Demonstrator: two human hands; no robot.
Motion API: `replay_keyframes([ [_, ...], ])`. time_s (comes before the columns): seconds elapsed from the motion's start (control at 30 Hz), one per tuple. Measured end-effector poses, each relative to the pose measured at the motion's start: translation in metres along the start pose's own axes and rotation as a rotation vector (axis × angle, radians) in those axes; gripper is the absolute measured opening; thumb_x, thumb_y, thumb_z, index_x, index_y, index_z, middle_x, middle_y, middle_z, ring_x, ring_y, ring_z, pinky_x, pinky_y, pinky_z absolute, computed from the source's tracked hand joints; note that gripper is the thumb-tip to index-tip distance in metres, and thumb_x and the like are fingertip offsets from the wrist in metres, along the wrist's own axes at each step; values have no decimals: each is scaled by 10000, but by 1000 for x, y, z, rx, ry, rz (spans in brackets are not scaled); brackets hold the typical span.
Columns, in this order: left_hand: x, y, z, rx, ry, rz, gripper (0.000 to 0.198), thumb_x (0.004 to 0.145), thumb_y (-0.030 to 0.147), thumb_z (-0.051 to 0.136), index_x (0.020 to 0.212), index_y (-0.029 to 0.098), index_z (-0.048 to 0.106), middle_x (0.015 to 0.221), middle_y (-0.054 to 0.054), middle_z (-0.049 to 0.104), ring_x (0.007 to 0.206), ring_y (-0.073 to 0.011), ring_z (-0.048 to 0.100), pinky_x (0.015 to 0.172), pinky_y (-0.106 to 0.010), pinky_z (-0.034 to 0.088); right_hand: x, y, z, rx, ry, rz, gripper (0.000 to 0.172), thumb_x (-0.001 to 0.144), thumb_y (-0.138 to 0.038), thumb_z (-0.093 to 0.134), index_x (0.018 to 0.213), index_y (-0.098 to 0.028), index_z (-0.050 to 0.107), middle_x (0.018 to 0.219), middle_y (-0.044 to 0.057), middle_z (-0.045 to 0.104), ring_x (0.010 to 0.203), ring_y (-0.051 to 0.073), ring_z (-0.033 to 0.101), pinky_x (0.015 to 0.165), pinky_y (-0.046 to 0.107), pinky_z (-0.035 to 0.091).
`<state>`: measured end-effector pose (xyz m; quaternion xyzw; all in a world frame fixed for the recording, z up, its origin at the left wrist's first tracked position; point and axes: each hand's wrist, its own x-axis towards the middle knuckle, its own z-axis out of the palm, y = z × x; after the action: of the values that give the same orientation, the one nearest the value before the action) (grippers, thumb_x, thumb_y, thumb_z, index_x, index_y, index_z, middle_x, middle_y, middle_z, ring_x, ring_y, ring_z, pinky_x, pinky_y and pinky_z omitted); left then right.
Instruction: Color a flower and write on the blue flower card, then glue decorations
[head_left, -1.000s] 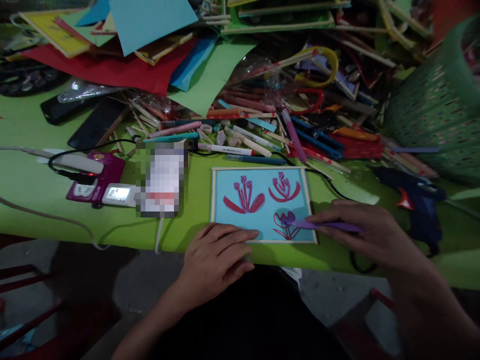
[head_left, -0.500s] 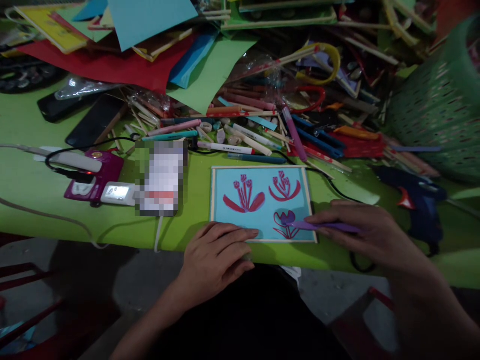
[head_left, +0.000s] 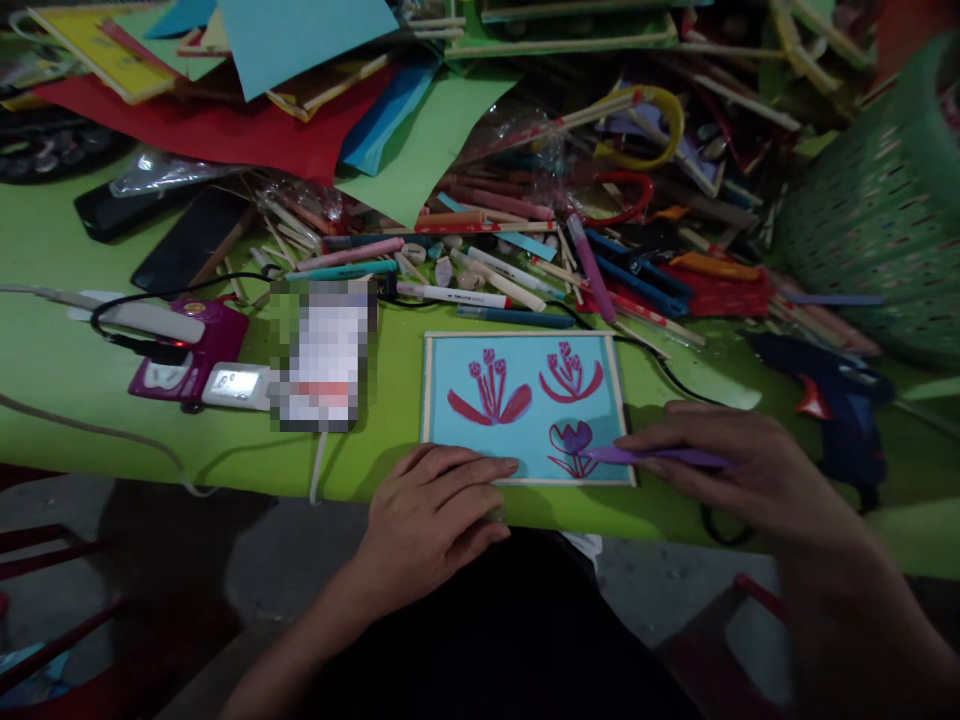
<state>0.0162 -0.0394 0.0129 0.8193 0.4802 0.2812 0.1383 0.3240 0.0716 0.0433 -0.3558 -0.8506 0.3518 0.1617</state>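
The left hand [head_left: 435, 510] is lying flat, fingers extended and empty, on the near edge of the blue picture [head_left: 529, 430] at the near side of the table [head_left: 60, 390] — likely steadying it. The right hand [head_left: 742, 470] is pinching a purple strip [head_left: 660, 456], tip touching the near-right flower [head_left: 571, 440]; fingers are hiding its tail.

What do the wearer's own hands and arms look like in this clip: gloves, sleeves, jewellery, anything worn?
Both are bare. The left hand and right hand carry no glove, and no ring shows in the dim light. The left forearm and right forearm are uncovered to the frame's edge: no sleeve, watch or bracelet. A black garment covers the lap.
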Motion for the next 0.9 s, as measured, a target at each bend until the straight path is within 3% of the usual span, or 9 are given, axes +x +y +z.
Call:
replay_keyframes([
  [0.4,-1,0,0,-2,1,-4,227,990,407,564,901,240,690,1189,34,772,1036,-161,663,919,-340,452,-1,2,1,9,39,86,181,904,-342,686,1042,-290,791,890,49,785,725,192,731,635,280,557],
  [0.9,0,-1,0,-25,4,-3,201,991,400,572,930,235,669,1212,49,764,1031,-167,666,913,-342,441,2,-3,-2,41,-2,19,167,898,-245,679,1022,-250,791,860,53,785,708,164,704,612,244,524],
])
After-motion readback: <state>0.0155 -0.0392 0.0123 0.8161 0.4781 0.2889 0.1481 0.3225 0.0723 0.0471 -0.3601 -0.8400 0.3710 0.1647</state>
